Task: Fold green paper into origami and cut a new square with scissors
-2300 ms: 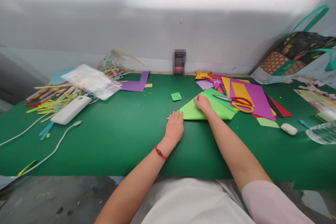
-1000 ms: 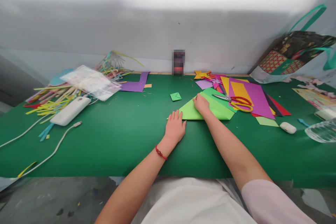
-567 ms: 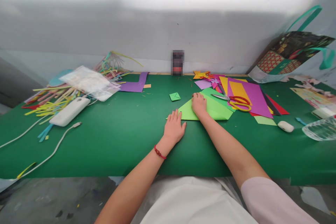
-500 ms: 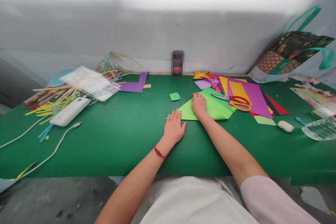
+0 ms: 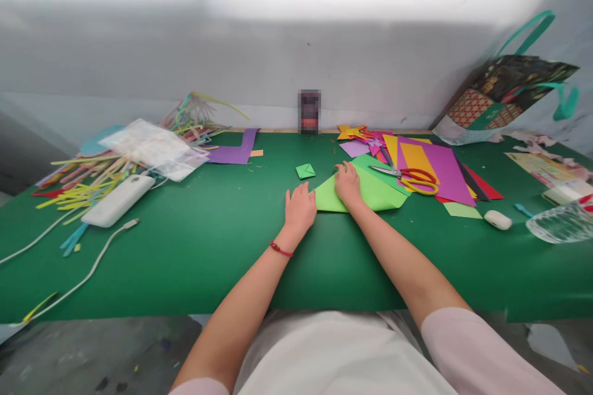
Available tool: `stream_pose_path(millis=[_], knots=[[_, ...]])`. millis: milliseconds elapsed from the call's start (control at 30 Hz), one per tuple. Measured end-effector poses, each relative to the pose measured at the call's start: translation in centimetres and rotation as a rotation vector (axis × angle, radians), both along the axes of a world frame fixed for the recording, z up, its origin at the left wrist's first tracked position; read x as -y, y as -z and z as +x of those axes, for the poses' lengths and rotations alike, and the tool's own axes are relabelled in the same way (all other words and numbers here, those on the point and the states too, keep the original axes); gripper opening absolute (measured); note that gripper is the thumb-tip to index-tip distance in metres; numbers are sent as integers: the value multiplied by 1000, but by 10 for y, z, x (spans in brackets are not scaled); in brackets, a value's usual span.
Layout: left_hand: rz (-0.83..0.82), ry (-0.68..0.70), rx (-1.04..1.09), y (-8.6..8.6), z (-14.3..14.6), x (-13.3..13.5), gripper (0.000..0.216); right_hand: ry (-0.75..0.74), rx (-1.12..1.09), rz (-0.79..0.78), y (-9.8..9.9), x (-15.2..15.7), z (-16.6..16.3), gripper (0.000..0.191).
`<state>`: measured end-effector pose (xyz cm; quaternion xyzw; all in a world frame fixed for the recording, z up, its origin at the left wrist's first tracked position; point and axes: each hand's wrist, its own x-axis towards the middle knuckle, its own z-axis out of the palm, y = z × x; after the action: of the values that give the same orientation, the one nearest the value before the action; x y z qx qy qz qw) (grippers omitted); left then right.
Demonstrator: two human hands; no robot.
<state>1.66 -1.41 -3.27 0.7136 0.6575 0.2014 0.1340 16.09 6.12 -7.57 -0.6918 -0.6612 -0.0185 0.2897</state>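
A light green sheet of paper point(image 5: 377, 191), folded into a wide triangle, lies on the green tabletop in front of me. My left hand point(image 5: 300, 207) rests over its left corner with the fingers stretched out; that corner is hidden beneath. On the upper left part of the sheet lies my right hand point(image 5: 347, 186), its fingers apart and pressing down. A small folded green paper square point(image 5: 305, 171) sits just beyond my hands. Red and yellow handled scissors point(image 5: 417, 180) lie on the sheets to the right, close to the triangle's upper right side.
Purple paper sheets point(image 5: 456, 173) and folded paper stars point(image 5: 354, 133) lie at the back right. A phone point(image 5: 309, 112) leans on the wall. Paper strips point(image 5: 76, 188), a white power bank point(image 5: 118, 200) and a cable occupy the left. A clear bottle point(image 5: 560, 222) and white case point(image 5: 498, 220) are right.
My left hand has moved up slightly, drawing its thumb in onto the paper's left corner. The right hand stays on the sheet, fingers a little more lifted. The whole view has shifted slightly.
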Motion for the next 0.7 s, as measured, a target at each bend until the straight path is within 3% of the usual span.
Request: stream_pose_path(millis=[200, 467, 700], knots=[[163, 10, -223, 12, 37, -28, 48, -6, 1, -14, -4, 2, -2, 35], [115, 16, -275, 20, 37, -30, 53, -5, -11, -26, -5, 2, -3, 36], [121, 291, -293, 16, 34, -34, 49, -8, -7, -46, -10, 4, -4, 36]])
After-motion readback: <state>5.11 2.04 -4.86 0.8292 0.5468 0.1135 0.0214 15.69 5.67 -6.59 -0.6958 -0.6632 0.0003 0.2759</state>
